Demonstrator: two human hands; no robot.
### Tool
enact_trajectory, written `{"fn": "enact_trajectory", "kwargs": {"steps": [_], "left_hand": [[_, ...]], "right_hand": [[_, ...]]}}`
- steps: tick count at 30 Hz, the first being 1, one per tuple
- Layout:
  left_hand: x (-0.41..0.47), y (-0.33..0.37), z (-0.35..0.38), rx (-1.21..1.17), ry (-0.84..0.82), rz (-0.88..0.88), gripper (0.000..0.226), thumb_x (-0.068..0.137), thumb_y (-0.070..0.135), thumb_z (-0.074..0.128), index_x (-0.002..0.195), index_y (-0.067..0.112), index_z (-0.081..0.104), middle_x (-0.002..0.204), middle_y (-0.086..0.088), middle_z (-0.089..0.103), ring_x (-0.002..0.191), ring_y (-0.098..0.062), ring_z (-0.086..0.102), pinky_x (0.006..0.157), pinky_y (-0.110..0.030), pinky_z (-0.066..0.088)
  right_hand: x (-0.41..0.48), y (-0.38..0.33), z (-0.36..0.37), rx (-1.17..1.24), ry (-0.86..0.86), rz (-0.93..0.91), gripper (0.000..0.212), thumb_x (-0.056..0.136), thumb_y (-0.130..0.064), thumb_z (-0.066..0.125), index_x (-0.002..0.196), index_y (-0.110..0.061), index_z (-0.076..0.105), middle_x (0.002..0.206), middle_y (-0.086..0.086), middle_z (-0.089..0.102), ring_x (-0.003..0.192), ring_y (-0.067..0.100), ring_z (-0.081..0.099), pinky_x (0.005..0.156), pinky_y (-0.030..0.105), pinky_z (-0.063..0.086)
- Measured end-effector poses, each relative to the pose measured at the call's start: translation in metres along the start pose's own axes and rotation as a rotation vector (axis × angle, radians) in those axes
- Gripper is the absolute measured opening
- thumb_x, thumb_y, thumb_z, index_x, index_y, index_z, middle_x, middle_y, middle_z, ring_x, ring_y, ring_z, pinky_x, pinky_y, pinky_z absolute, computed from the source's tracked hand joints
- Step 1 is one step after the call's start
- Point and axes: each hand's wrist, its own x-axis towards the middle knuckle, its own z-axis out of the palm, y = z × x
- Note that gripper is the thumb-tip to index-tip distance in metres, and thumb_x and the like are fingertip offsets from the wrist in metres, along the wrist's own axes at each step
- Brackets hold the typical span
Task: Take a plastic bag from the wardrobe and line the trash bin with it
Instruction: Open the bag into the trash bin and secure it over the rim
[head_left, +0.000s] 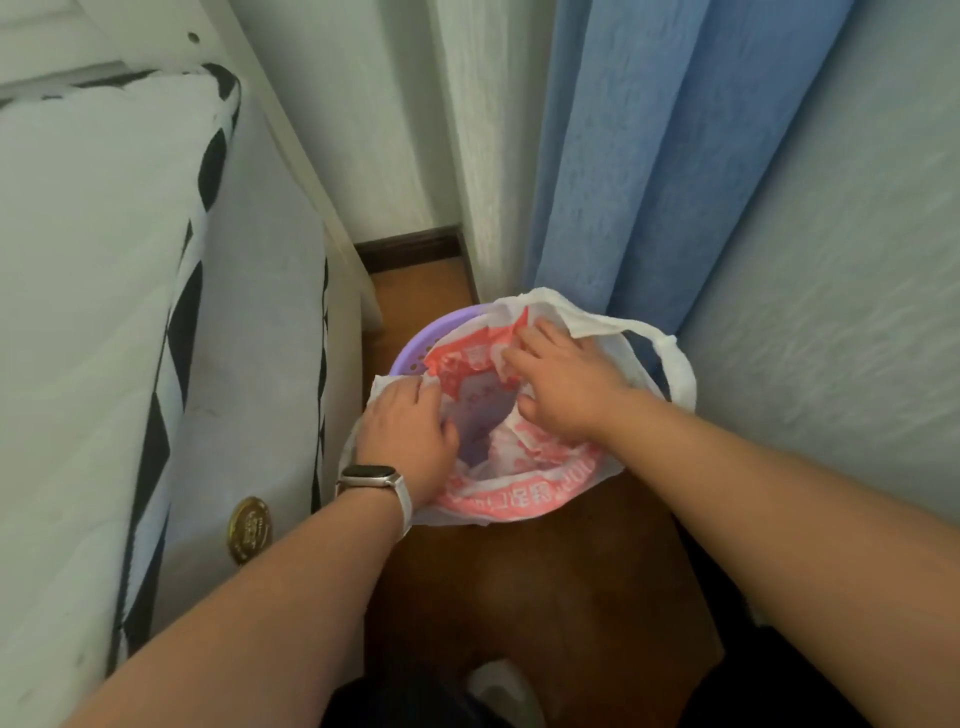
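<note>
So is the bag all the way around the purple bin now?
No, the plastic bag covers the near rim, but the far left rim of the purple bin is bare, with both hands on the bag.

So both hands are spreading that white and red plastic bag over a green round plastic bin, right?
Not quite: the head view shows the round plastic bin is purple, not green. The left hand and right hand are indeed spreading the white and red plastic bag over it.

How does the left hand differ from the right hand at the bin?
The left hand has a watch on its wrist; the right hand has a bare wrist. The left hand grips the plastic bag at the bin's left rim; the right hand presses its far right side. Both touch the bag over the purple trash bin.
</note>
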Motion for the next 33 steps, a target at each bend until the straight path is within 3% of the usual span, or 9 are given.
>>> {"fn": "enact_trajectory", "kwargs": {"steps": [8,11,15,19,23,26,29,31,33], "left_hand": [[-0.003,-0.004,0.016,-0.134,-0.139,-0.256,0.071,0.088,0.023,0.058,0.148,0.027,0.02,0.161,-0.001,0.01,0.146,-0.031,0.019,0.114,-0.048,0.035],[-0.003,-0.003,0.014,-0.334,-0.086,-0.281,0.072,0.085,0.018,0.061,0.145,0.031,0.022,0.155,0.005,0.015,0.13,-0.031,0.042,0.101,-0.047,0.049],[-0.003,0.003,0.007,-0.383,-0.055,-0.215,0.07,0.088,0.015,0.059,0.144,0.032,0.021,0.144,0.001,0.027,0.098,-0.023,0.056,0.081,-0.04,0.056],[-0.001,0.005,0.004,-0.42,-0.081,-0.187,0.064,0.091,0.008,0.048,0.145,0.034,0.025,0.133,0.0,0.039,0.087,-0.018,0.054,0.073,-0.035,0.05],[-0.003,0.01,0.006,-0.419,-0.203,-0.13,0.06,0.094,0.015,0.048,0.145,0.039,0.026,0.123,0.002,0.045,0.087,-0.014,0.055,0.072,-0.03,0.052],[-0.005,0.008,0.008,-0.407,-0.242,-0.136,0.063,0.095,0.016,0.05,0.148,0.038,0.024,0.126,0.002,0.044,0.092,-0.013,0.054,0.073,-0.027,0.05],[-0.005,0.007,0.005,-0.33,-0.246,-0.142,0.065,0.091,0.025,0.055,0.148,0.036,0.024,0.13,0.001,0.044,0.092,-0.015,0.054,0.066,-0.025,0.048],[-0.006,0.008,0.003,-0.259,-0.196,-0.103,0.066,0.087,0.038,0.057,0.146,0.034,0.027,0.134,0.002,0.044,0.101,-0.018,0.055,0.073,-0.031,0.051],[-0.003,0.011,0.0,-0.235,-0.099,-0.056,0.062,0.085,0.045,0.056,0.141,0.03,0.034,0.135,0.001,0.046,0.113,-0.021,0.053,0.087,-0.039,0.052]], "right_hand": [[-0.004,0.031,0.019,0.123,0.017,0.19,0.075,0.096,-0.021,0.052,0.155,-0.021,0.005,0.165,0.002,-0.002,0.151,0.027,0.001,0.121,0.046,0.022],[-0.014,0.032,0.023,0.182,0.086,0.293,0.078,0.094,-0.02,0.056,0.154,-0.024,0.007,0.161,0.007,0.011,0.145,0.033,0.022,0.115,0.046,0.033],[-0.043,0.032,0.025,0.248,0.128,0.463,0.077,0.09,-0.014,0.057,0.15,-0.028,0.012,0.131,0.014,0.037,0.107,0.036,0.056,0.091,0.048,0.051],[-0.068,0.039,0.024,0.443,0.229,0.544,0.044,0.085,-0.011,0.055,0.127,-0.013,0.043,0.119,0.018,0.052,0.101,0.041,0.059,0.083,0.044,0.051],[-0.082,0.05,0.013,0.418,0.162,0.616,0.027,0.086,-0.015,0.058,0.109,-0.007,0.048,0.109,0.018,0.063,0.098,0.038,0.062,0.072,0.036,0.044],[-0.09,0.05,0.018,0.434,0.022,0.602,0.034,0.083,-0.02,0.062,0.111,-0.01,0.046,0.11,0.016,0.064,0.097,0.035,0.063,0.075,0.037,0.049],[-0.093,0.048,0.013,0.445,-0.141,0.561,0.069,0.069,-0.038,0.067,0.13,-0.019,0.039,0.121,0.009,0.058,0.104,0.029,0.061,0.085,0.038,0.052],[-0.093,0.048,0.007,0.445,-0.137,0.516,0.095,0.063,-0.05,0.071,0.144,-0.028,0.028,0.131,0.004,0.046,0.114,0.025,0.055,0.096,0.041,0.05],[-0.091,0.046,0.003,0.407,-0.015,0.462,0.095,0.07,-0.055,0.07,0.148,-0.028,0.023,0.135,0.005,0.039,0.124,0.026,0.047,0.103,0.045,0.045]]}}
